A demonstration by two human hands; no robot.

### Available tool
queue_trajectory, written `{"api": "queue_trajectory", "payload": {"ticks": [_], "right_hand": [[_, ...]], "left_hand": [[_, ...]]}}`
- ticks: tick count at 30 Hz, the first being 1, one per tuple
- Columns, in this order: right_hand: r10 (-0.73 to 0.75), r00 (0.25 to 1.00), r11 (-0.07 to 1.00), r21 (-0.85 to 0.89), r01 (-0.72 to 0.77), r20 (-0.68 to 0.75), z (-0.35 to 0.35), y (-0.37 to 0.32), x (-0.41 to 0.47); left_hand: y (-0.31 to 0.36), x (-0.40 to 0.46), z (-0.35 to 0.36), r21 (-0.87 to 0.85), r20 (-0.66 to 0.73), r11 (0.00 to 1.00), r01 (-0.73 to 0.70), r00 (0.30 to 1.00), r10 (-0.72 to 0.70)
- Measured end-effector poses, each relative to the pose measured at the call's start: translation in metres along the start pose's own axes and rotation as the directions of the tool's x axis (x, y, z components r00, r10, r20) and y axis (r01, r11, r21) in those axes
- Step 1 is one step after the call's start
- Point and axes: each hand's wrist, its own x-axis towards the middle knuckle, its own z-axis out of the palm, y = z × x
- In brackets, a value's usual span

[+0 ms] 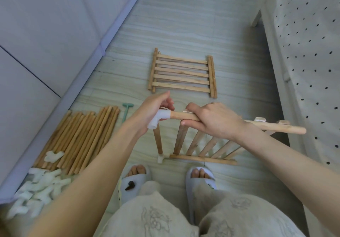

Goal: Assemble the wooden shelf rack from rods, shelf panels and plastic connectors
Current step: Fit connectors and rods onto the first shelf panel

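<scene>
Pale striped floor tiles (184, 25) run as a lane between a lavender cabinet front (55, 34) on the left and a white polka-dot bedcover (312, 53) hanging on the right. Bare floor lies ahead beyond a flat slatted wooden shelf panel (182, 73).

We grip a round wooden rod (266, 127) held level: our right hand (215, 121) wraps it with curled fingers, thumb on top. Our left hand (156, 110) pinches a translucent white plastic T-connector (159, 118) seated on the rod's left end. A short wooden upright (158, 141) drops from that connector to a second white connector (160, 158) on the floor. Beside it, a second slatted panel (204, 148) stands on edge just in front of our grey slippers (200, 181).

Along the cabinet lie a bundle of loose wooden rods (79, 137), a heap of white connectors (36, 187) and a small green mallet (126, 111).
</scene>
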Motion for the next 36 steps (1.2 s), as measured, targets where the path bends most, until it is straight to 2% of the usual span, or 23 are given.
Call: {"api": "queue_trajectory", "payload": {"ticks": [6, 17, 21, 24, 28, 31, 34, 36], "right_hand": [[-0.065, 0.988, 0.998, 0.003, 0.066, -0.137, 0.007, -0.007, -0.004], [-0.058, 0.975, 0.998, 0.017, 0.063, -0.215, 0.013, -0.013, -0.003], [-0.057, 0.981, 0.998, 0.014, 0.061, -0.186, 0.009, -0.016, -0.006], [-0.031, 0.987, 0.999, 0.035, 0.037, -0.155, 0.006, -0.016, -0.005], [0.011, 0.997, 0.999, 0.052, -0.007, -0.081, 0.006, -0.014, -0.006], [0.064, 0.998, 0.996, 0.054, -0.065, 0.020, 0.000, -0.014, -0.005], [0.127, 0.985, 0.979, 0.146, -0.143, 0.115, -0.007, -0.016, -0.003], [0.149, 0.981, 0.958, 0.225, -0.175, 0.127, -0.009, -0.015, -0.002]], "left_hand": [[-0.004, -0.011, 0.000, 0.065, 0.006, 0.998, -0.024, 1.000, 0.024], [0.000, -0.015, 0.001, 0.069, 0.022, 0.998, -0.008, 1.000, 0.007], [-0.004, -0.016, 0.001, 0.062, 0.013, 0.998, -0.017, 1.000, 0.016], [-0.007, -0.015, -0.001, -0.029, 0.026, 0.999, -0.026, 0.999, 0.027], [-0.011, -0.015, -0.009, -0.136, 0.145, 0.990, -0.035, 0.988, 0.055], [-0.015, -0.013, -0.011, -0.118, 0.206, 0.984, -0.130, 0.967, 0.152], [-0.016, -0.008, -0.014, -0.147, 0.277, 0.965, -0.218, 0.927, 0.252], [-0.016, -0.006, -0.015, -0.191, 0.342, 0.960, -0.203, 0.903, 0.259]]}}
